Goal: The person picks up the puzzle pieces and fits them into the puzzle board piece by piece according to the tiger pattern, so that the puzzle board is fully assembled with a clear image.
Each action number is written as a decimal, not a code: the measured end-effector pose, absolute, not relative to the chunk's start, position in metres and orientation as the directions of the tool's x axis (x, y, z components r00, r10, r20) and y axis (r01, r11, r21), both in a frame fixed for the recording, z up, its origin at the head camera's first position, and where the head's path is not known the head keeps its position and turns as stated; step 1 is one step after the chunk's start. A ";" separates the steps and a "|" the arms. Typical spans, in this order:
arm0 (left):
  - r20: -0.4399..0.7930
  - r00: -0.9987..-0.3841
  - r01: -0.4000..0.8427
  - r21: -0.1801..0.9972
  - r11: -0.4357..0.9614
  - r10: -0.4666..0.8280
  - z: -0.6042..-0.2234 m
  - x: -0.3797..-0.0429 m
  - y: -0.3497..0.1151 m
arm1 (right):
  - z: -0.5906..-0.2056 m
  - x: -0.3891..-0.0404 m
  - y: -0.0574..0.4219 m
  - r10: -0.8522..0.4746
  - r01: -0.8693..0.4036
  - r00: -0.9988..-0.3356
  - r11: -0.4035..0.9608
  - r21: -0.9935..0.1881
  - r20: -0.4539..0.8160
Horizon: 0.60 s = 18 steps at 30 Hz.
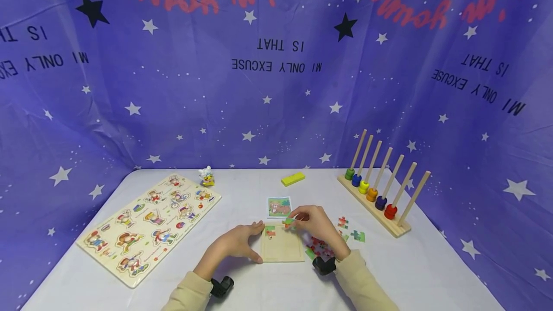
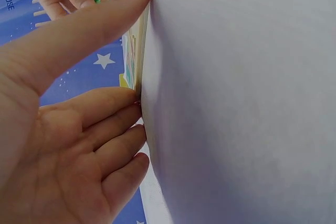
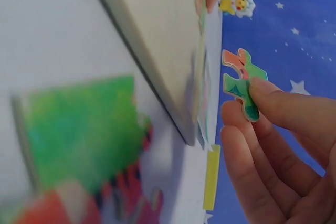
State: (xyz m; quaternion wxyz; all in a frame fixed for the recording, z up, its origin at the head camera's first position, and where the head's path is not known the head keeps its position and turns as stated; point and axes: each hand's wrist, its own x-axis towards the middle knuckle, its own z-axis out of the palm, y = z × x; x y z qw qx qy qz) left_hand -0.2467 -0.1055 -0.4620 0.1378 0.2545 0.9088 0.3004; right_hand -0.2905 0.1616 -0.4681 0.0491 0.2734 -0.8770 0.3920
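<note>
My right hand point(image 1: 317, 224) pinches a green and orange jigsaw piece point(image 3: 244, 85) between thumb and fingers, over the far edge of a square wooden puzzle tray point(image 1: 282, 248). One piece point(image 1: 270, 231) lies in the tray's far left corner. Along the tray's left side rests my left hand point(image 1: 239, 241), its thumb near the front corner and its straight fingers point(image 2: 113, 100) touching the edge farther back. Just behind the tray is a picture card point(image 1: 279, 207) with an animal on green. A heap of pieces point(image 1: 321, 247) lies to the tray's right, partly hidden under my right wrist.
Loose pieces point(image 1: 357, 235) lie right of the heap. A peg stand point(image 1: 376, 205) with coloured rings stands at the right. On the left lies a large picture board point(image 1: 142, 229), with a small figurine point(image 1: 207, 176) behind it. A yellow block point(image 1: 293, 179) lies at the back.
</note>
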 end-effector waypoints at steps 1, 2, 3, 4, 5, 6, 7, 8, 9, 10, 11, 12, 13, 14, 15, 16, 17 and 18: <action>-0.099 -0.834 0.378 0.614 0.692 0.543 -0.462 -0.247 -0.106 | -0.469 -0.290 0.160 -0.448 -0.517 -0.845 0.540 -0.665 0.293; -0.099 -0.834 0.378 0.613 0.694 0.543 -0.462 -0.247 -0.106 | -0.470 -0.290 0.159 -0.453 -0.513 -0.845 0.539 -0.667 0.284; -0.099 -0.834 0.378 0.613 0.693 0.543 -0.463 -0.247 -0.105 | -0.471 -0.291 0.158 -0.458 -0.507 -0.846 0.537 -0.674 0.273; -0.100 -0.834 0.378 0.614 0.693 0.543 -0.463 -0.247 -0.105 | -0.471 -0.291 0.157 -0.461 -0.498 -0.849 0.533 -0.684 0.258; -0.103 -0.834 0.376 0.613 0.694 0.542 -0.463 -0.247 -0.105 | -0.472 -0.291 0.155 -0.467 -0.491 -0.849 0.527 -0.694 0.246; -0.104 -0.833 0.377 0.612 0.695 0.543 -0.462 -0.247 -0.106 | -0.474 -0.292 0.154 -0.472 -0.480 -0.851 0.524 -0.703 0.230; -0.104 -0.833 0.377 0.612 0.695 0.543 -0.462 -0.247 -0.106 | -0.475 -0.293 0.154 -0.478 -0.474 -0.851 0.519 -0.711 0.219; -0.105 -0.832 0.377 0.613 0.694 0.545 -0.462 -0.247 -0.106 | -0.475 -0.293 0.153 -0.483 -0.464 -0.852 0.517 -0.719 0.202; -0.105 -0.832 0.377 0.615 0.693 0.545 -0.462 -0.247 -0.106 | -0.476 -0.294 0.152 -0.489 -0.455 -0.852 0.515 -0.726 0.187; -0.106 -0.831 0.376 0.615 0.693 0.546 -0.461 -0.246 -0.106 | -0.477 -0.295 0.151 -0.494 -0.446 -0.853 0.516 -0.732 0.171; -0.106 -0.831 0.378 0.613 0.694 0.546 -0.461 -0.246 -0.106 | -0.477 -0.296 0.150 -0.500 -0.441 -0.851 0.518 -0.733 0.159; -0.106 -0.831 0.379 0.613 0.694 0.547 -0.461 -0.246 -0.106 | -0.477 -0.296 0.150 -0.503 -0.432 -0.852 0.520 -0.737 0.144; -0.104 -0.830 0.380 0.612 0.693 0.547 -0.460 -0.246 -0.106 | -0.477 -0.297 0.149 -0.505 -0.423 -0.853 0.521 -0.741 0.132; -0.103 -0.830 0.383 0.611 0.693 0.548 -0.460 -0.246 -0.106 | -0.477 -0.297 0.148 -0.505 -0.415 -0.855 0.526 -0.742 0.120; -0.101 -0.830 0.384 0.610 0.693 0.549 -0.460 -0.246 -0.106 | -0.477 -0.297 0.148 -0.508 -0.414 -0.854 0.527 -0.742 0.116; -0.099 -0.829 0.386 0.610 0.692 0.550 -0.460 -0.246 -0.105 | -0.477 -0.298 0.147 -0.511 -0.419 -0.852 0.533 -0.735 0.116; -0.096 -0.829 0.389 0.610 0.691 0.551 -0.460 -0.246 -0.105 | -0.476 -0.298 0.146 -0.513 -0.424 -0.851 0.539 -0.728 0.116; -0.094 -0.828 0.390 0.610 0.690 0.552 -0.460 -0.246 -0.105 | -0.476 -0.299 0.146 -0.515 -0.428 -0.849 0.544 -0.721 0.116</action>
